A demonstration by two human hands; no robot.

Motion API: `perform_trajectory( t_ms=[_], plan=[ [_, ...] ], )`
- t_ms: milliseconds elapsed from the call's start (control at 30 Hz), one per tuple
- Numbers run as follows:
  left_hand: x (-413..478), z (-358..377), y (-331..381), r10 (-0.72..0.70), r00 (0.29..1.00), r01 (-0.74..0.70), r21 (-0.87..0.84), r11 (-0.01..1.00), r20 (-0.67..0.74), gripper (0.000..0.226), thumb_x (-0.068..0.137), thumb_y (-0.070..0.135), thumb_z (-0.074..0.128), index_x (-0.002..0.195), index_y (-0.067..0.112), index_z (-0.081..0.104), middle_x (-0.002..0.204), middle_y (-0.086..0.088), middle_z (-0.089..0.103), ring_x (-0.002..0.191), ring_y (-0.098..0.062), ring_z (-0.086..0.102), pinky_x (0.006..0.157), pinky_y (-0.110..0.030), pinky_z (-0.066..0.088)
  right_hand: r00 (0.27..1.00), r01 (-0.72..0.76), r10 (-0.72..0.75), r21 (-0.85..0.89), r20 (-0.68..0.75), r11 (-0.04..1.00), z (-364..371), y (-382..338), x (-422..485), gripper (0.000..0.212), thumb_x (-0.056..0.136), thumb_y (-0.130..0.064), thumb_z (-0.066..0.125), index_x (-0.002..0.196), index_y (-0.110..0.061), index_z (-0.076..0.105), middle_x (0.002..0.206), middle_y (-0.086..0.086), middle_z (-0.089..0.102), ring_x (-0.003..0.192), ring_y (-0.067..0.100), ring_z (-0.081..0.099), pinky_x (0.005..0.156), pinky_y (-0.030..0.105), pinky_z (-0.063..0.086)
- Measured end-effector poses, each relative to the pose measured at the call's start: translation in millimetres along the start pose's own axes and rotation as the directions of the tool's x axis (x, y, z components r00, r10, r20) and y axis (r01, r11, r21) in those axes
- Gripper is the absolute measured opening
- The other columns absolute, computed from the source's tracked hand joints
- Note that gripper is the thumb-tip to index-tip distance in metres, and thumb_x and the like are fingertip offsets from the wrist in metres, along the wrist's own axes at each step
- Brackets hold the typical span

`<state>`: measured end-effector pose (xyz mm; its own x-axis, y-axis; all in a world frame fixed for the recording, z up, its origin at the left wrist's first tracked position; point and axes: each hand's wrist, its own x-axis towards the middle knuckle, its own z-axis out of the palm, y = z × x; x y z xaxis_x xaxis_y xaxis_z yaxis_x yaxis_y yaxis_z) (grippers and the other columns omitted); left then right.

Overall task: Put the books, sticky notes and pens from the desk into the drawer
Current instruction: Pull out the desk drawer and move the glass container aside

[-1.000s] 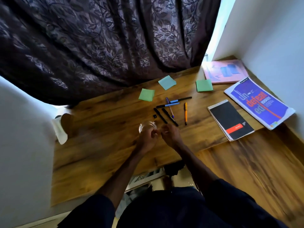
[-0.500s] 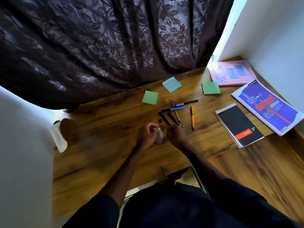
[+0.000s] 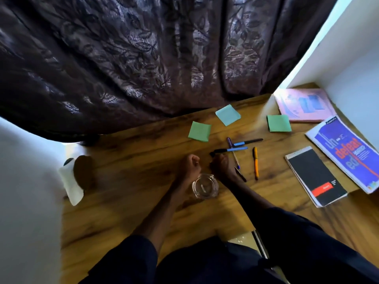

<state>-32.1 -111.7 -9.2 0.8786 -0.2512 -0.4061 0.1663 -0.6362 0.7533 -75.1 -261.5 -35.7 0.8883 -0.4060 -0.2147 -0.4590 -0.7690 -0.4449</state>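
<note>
Dark leaf-pattern curtain [image 3: 143, 58] hangs over far edge of wood desk [image 3: 127, 212]; all task items lie on desktop. Books at R side: white-bordered blue book [image 3: 346, 152], largest, cover reads "un / defeat / ed" in blue and red, long axis running far-L to near-R; pink book [image 3: 303, 104] in far R corner against the wall, print too blurred to read; black notepad [image 3: 315, 177], bound at far end, red label near its near end, writing too small to read, long axis parallel w/ blue book. Sticky pads: green pad [image 3: 199, 131], pale blue pad [image 3: 227, 115] set cornerwise, second green pad [image 3: 279, 123] just beside pink book. Clear glass jar [image 3: 205, 186] stands upright btwn the two wrists, open top; one pale strip shows in or through its base, can't tell which. Pens mid-desk: orange pen [image 3: 255, 162] lies far-to-near; black pen w/ blue cap [image 3: 248, 142] and blue-black pen [image 3: 229, 150] lie L-R, roughly parallel; purple pen [image 3: 229, 141] crosses them far-to-near. L hand [image 3: 191, 163] curled in a fist on desk, nothing seen in it. R hand [image 3: 222, 166] curled over a slanted black pen [image 3: 241, 175]; can't tell if it pinches anything.
</note>
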Motion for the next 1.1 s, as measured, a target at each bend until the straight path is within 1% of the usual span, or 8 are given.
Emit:
perform_trajectory(
  t_ms=[167, 267, 367, 533, 667, 800, 933, 1100],
  plan=[
    [6.1, 3.5, -20.1, 0.007, 1.0, -0.008, -0.054, 0.999, -0.015, 0.019, 0.092, 0.004, 0.059, 0.108, 0.013, 0.064, 0.11, -0.005, 0.069, 0.103, -0.025, 0.066, 0.089, -0.042, 0.056, 0.999, -0.053, 0.053, 0.025, 0.008, 0.998, -10.6, -22.1, -8.5, 0.032, 0.08, -0.012, 0.063, 0.11, -0.007, 0.072, 0.099, 0.016, 0.075, 0.086, 0.034, 0.073, 0.064, 0.037, 0.059],
    [-0.2, 5.7, -18.6, 0.049, 0.997, -0.056, -0.115, 0.992, -0.064, 0.015, 0.095, 0.009, 0.058, 0.108, 0.015, 0.063, 0.107, -0.003, 0.071, 0.098, -0.02, 0.067, 0.083, -0.04, 0.058, 0.995, -0.102, 0.102, 0.038, 0.008, 0.994, -18.0, -18.0, -13.7, 0.007, 0.078, -0.011, 0.065, 0.074, -0.006, 0.069, 0.071, 0.015, 0.068, 0.064, 0.029, 0.068, 0.048, 0.025, 0.04],
    [-11.2, 7.1, -6.8, 0.119, 0.988, -0.13, -0.108, 0.986, -0.103, 0.014, 0.099, 0.018, 0.057, 0.111, 0.021, 0.063, 0.107, 0.005, 0.069, 0.096, -0.011, 0.065, 0.08, -0.031, 0.058, 0.997, -0.035, 0.041, 0.099, -0.06, 0.994, -27.2, -2.7, -27.3, 0.03, 0.082, -0.015, 0.068, 0.054, -0.012, 0.057, 0.05, -0.002, 0.054, 0.043, 0.013, 0.054, 0.039, 0.014, 0.025],
    [-39.8, 34.5, 18.0, 0.29, 0.951, -0.297, -0.056, 0.953, -0.104, 0.016, 0.099, 0.023, 0.055, 0.112, 0.022, 0.064, 0.108, 0.007, 0.069, 0.096, -0.007, 0.065, 0.08, -0.027, 0.058, 0.982, 0.057, -0.024, 0.171, -0.19, 0.984, -50.1, 29.4, -63.9, 0.035, 0.074, -0.014, 0.073, 0.05, -0.023, 0.049, 0.046, -0.009, 0.038, 0.04, 0.002, 0.037, 0.043, 0.021, 0.027],
    [-74.5, 68.9, 31.9, 0.376, 0.92, -0.381, -0.025, 0.924, -0.107, 0.017, 0.092, 0.016, 0.057, 0.105, 0.019, 0.067, 0.104, 0.003, 0.072, 0.092, -0.012, 0.067, 0.079, -0.033, 0.057, 0.978, -0.028, 0.072, 0.221, -0.196, 0.975, -63.3, 61.0, -97.1, 0.017, 0.071, -0.018, 0.069, 0.056, -0.016, 0.06, 0.052, 0.0, 0.055, 0.046, 0.005, 0.05, 0.046, 0.023, 0.033],
    [-110.2, 104.0, 41.9, 0.394, 0.919, -0.394, 0.019, 0.919, -0.002, 0.019, 0.09, 0.018, 0.056, 0.105, 0.019, 0.067, 0.102, 0.003, 0.073, 0.091, -0.014, 0.068, 0.078, -0.036, 0.057, 0.973, -0.081, 0.134, 0.266, -0.188, 0.96, -77.9, 94.2, -141.6, 0.004, 0.075, -0.018, 0.073, 0.071, -0.017, 0.073, 0.067, 0.0, 0.072, 0.058, 0.012, 0.066, 0.055, 0.03, 0.053],
    [-151.5, 144.4, 50.1, 0.418, 0.903, -0.426, 0.08, 0.901, 0.103, 0.021, 0.089, 0.018, 0.054, 0.104, 0.02, 0.068, 0.098, 0.005, 0.074, 0.083, -0.014, 0.068, 0.071, -0.03, 0.056, 0.95, -0.165, 0.247, 0.366, -0.189, 0.916, -91.9, 135.3, -190.7, 0.011, 0.078, -0.017, 0.077, 0.087, -0.012, 0.079, 0.082, 0.001, 0.077, 0.069, 0.012, 0.07, 0.059, 0.02, 0.05],
    [-201.7, 204.0, 48.2, 0.42, 0.854, -0.482, 0.163, 0.861, 0.306, 0.021, 0.091, 0.018, 0.052, 0.105, 0.021, 0.067, 0.103, 0.002, 0.073, 0.091, -0.016, 0.068, 0.078, -0.03, 0.055, 0.92, -0.25, 0.351, 0.428, -0.175, 0.869, -92.8, 197.4, -254.2, 0.008, 0.08, -0.018, 0.076, 0.085, -0.013, 0.078, 0.079, 0.0, 0.075, 0.068, 0.013, 0.069, 0.062, 0.03, 0.056]
  ],
)
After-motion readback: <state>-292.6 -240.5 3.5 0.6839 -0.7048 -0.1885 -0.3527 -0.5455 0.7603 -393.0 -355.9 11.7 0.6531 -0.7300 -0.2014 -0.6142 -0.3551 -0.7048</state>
